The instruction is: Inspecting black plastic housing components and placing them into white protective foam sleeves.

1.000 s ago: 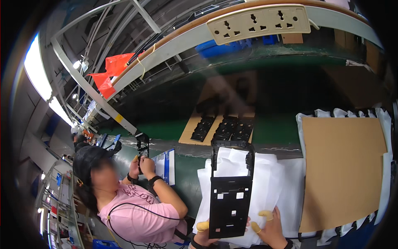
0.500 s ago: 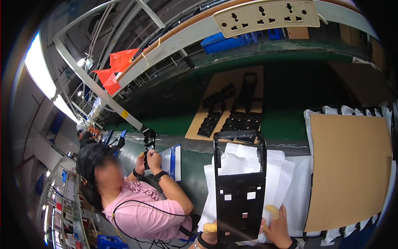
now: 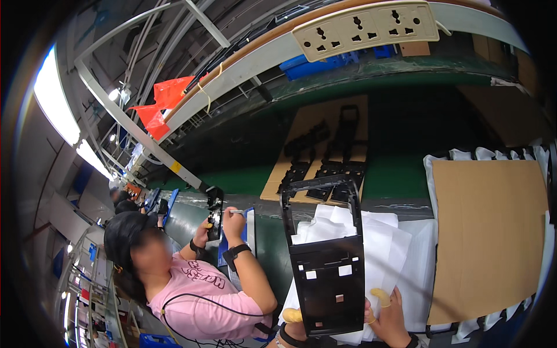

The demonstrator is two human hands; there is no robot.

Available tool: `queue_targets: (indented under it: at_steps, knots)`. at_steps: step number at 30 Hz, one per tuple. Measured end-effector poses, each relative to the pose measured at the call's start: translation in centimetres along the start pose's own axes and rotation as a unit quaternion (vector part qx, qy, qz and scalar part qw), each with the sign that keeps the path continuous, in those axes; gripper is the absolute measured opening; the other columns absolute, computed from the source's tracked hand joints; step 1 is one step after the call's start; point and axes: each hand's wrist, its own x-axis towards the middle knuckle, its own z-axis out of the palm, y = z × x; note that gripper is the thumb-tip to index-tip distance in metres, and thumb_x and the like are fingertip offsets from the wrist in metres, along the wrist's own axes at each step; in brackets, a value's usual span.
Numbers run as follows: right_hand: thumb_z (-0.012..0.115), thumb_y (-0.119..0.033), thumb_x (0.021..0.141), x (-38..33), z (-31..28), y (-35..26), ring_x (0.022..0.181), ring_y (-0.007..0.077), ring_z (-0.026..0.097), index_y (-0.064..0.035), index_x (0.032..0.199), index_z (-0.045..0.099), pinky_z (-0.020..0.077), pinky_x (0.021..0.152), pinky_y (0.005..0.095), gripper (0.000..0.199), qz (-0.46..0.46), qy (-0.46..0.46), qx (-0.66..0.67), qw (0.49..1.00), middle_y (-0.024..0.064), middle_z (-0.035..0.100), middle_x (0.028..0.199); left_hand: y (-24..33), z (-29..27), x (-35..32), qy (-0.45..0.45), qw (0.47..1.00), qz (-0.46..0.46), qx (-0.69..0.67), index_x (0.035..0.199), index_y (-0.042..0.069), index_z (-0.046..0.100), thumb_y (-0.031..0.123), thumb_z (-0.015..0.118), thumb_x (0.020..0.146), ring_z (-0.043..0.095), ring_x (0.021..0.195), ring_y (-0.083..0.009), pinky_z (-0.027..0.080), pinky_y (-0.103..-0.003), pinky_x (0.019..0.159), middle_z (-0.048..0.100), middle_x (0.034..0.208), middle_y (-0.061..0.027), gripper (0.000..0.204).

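Observation:
A long black plastic frame (image 3: 328,284) stands in front of me, with an open loop at its top and several small square holes in its lower panel. My left hand (image 3: 295,329) grips its lower left edge; a yellow finger cot shows, and the other fingers are hidden behind the panel. My right hand (image 3: 390,319) pinches the lower right edge, with yellow cots on its fingertips and one covered finger lifted off the frame. Behind the frame lie overlapping white foam sheets (image 3: 386,249).
A brown cardboard sheet (image 3: 490,238) tops a stack with white wrapping at right. More black parts (image 3: 325,180) lie on cardboard (image 3: 277,184) across the green bench. At left a co-worker in pink (image 3: 209,301) handles a black part (image 3: 214,214). A socket strip (image 3: 365,29) hangs above.
The black frame has shifted slightly left, its top leaning further left, still between my hands. The co-worker's right hand has moved up and away from their part, holding a small tool.

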Motion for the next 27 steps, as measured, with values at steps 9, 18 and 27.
queue_targets:
  at_steps: [9,18,27]
  knots:
    - [0.058,-0.029,0.08,-0.2,0.5,-0.4,0.105,0.0375,0.049,-0.0016,0.112,0.048,0.0233,0.103,0.0523,0.043,0.0,0.009,-0.004,1.0,0.0207,0.055,0.104,8.3,14.3,3.8,-0.158,0.978,0.117,-0.066,0.14,0.002,0.02,0.068,0.048,0.077,0.034,0.127,-0.0382,0.029,-0.049,0.106,0.032,0.138,-0.0234,0.095]
    - [0.057,-0.025,0.079,0.1,0.1,-1.2,0.105,0.038,0.048,-0.0002,0.11,0.048,0.0234,0.103,0.0527,0.041,0.003,0.001,0.001,1.0,0.0207,0.054,0.106,10.0,16.8,4.6,-0.023,0.992,0.125,-0.002,0.138,0.003,0.025,0.057,0.021,0.093,0.031,0.13,-0.034,0.028,-0.042,0.109,0.033,0.137,-0.0205,0.071]
    - [0.057,-0.025,0.079,-0.2,0.0,-1.0,0.105,0.038,0.048,-0.0014,0.111,0.048,0.0227,0.103,0.0529,0.041,-0.007,0.029,-0.02,0.999,0.0198,0.055,0.107,9.6,15.8,4.7,-0.079,0.993,0.074,0.048,0.139,0.004,0.018,0.045,0.042,0.093,0.041,0.123,-0.0319,0.036,-0.039,0.102,0.038,0.133,-0.0184,0.066]
